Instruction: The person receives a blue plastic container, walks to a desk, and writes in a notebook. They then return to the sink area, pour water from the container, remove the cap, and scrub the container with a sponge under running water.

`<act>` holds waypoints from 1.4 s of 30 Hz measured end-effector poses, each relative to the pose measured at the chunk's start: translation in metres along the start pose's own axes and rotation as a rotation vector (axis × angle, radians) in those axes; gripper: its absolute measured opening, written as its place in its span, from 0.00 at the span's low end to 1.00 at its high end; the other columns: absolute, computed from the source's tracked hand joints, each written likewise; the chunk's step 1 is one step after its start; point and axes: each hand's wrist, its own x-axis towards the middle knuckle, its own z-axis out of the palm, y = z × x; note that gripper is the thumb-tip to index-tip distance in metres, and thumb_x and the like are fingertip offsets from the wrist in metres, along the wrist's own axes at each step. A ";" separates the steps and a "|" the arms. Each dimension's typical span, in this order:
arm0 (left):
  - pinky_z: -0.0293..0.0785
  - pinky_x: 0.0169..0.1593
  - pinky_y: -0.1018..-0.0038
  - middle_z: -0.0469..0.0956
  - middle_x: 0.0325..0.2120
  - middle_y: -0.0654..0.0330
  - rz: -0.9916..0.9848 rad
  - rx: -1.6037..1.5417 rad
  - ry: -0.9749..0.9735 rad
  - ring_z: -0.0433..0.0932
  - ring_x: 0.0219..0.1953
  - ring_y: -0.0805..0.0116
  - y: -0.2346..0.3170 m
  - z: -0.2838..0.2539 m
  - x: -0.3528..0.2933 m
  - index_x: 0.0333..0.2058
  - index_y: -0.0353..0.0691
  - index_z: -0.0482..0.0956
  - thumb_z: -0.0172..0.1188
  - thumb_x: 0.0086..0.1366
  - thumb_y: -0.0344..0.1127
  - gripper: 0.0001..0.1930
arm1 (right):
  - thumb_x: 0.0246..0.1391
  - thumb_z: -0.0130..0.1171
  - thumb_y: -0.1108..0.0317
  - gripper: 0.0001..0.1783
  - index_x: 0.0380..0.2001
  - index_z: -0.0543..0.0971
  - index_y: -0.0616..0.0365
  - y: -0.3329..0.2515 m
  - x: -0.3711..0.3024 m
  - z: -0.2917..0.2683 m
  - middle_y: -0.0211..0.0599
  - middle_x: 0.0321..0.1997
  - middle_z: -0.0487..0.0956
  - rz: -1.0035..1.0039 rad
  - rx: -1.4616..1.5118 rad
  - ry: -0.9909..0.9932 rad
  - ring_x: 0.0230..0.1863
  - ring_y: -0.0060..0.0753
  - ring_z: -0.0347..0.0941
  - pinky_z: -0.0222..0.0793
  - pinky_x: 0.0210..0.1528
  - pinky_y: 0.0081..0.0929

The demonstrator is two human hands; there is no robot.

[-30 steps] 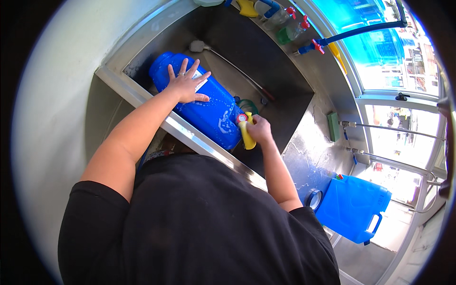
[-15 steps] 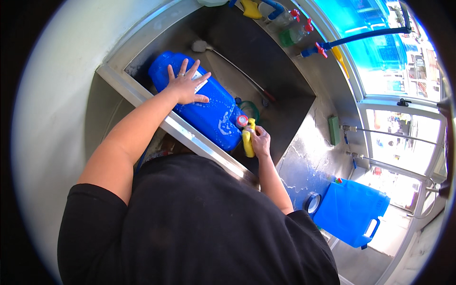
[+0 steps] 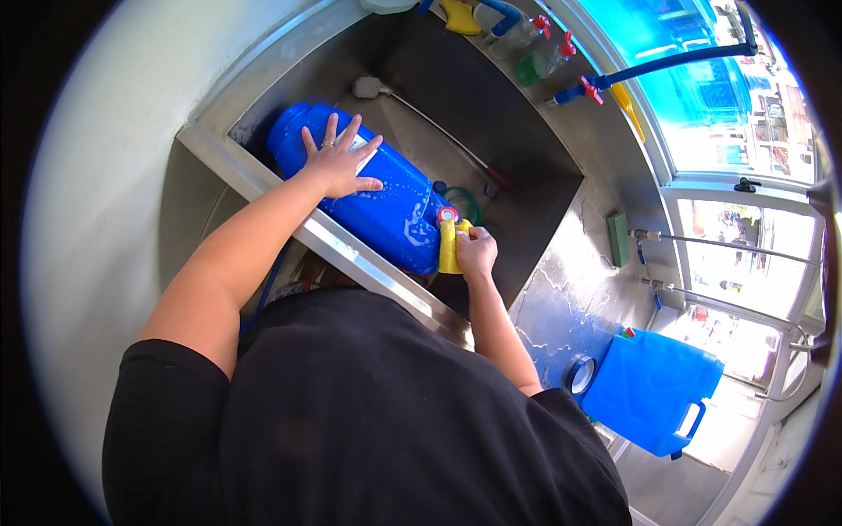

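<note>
A large blue plastic water jug [image 3: 390,219] lies on its side in the metal sink [image 3: 526,149], with soap suds on its upper face. My left hand [image 3: 335,169] rests flat on it with the fingers spread, partly covering a white label. At the jug's right end, my right hand [image 3: 478,252] grips a yellow sponge [image 3: 448,250] and presses it to the jug just beside the red-and-white spout cap [image 3: 447,215]. My fingers hide part of the sponge.
A long-handled brush [image 3: 373,87] and a green ring-shaped item [image 3: 462,206] lie in the sink. Clear bottles with red tops [image 3: 545,61] and a blue tap [image 3: 588,89] line the far side. Another blue jug [image 3: 649,390], a tape roll [image 3: 581,374] and a green sponge [image 3: 617,239] are on the right.
My right hand has brought the sponge slightly left and up, against the jug's end. The jug has shifted a little to the left, my left hand staying on it.
</note>
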 end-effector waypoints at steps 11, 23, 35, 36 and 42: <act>0.24 0.65 0.29 0.30 0.73 0.60 -0.003 0.023 -0.006 0.25 0.73 0.45 -0.001 -0.004 -0.004 0.70 0.72 0.46 0.51 0.55 0.75 0.47 | 0.66 0.51 0.53 0.22 0.45 0.79 0.63 -0.021 0.035 -0.021 0.40 0.34 0.81 0.000 0.479 -0.370 0.34 0.33 0.79 0.73 0.38 0.31; 0.23 0.64 0.29 0.29 0.73 0.60 0.046 0.012 0.015 0.24 0.73 0.45 -0.002 -0.002 0.001 0.70 0.72 0.47 0.52 0.53 0.77 0.48 | 0.64 0.46 0.55 0.23 0.41 0.76 0.68 -0.024 0.031 -0.002 0.60 0.42 0.77 -0.556 -0.223 -0.139 0.49 0.61 0.71 0.66 0.52 0.49; 0.23 0.65 0.30 0.28 0.73 0.61 0.064 0.039 -0.002 0.24 0.73 0.45 -0.002 -0.004 0.006 0.70 0.73 0.47 0.51 0.54 0.77 0.47 | 0.49 0.62 0.65 0.30 0.58 0.72 0.40 -0.065 0.057 -0.057 0.39 0.64 0.68 -1.158 -0.726 -0.818 0.64 0.46 0.65 0.66 0.63 0.41; 0.23 0.65 0.29 0.28 0.73 0.61 0.061 0.045 -0.005 0.24 0.73 0.45 -0.001 -0.004 0.006 0.70 0.72 0.47 0.51 0.54 0.77 0.47 | 0.48 0.63 0.64 0.28 0.56 0.74 0.41 -0.072 0.061 -0.052 0.39 0.61 0.70 -1.194 -0.784 -0.856 0.62 0.46 0.67 0.68 0.60 0.41; 0.23 0.65 0.30 0.29 0.73 0.60 0.046 0.042 0.028 0.25 0.73 0.46 -0.001 -0.002 0.006 0.70 0.72 0.47 0.49 0.55 0.77 0.46 | 0.42 0.65 0.52 0.25 0.46 0.80 0.47 -0.066 0.067 -0.021 0.41 0.45 0.79 -0.832 -0.704 -0.624 0.48 0.50 0.76 0.73 0.51 0.42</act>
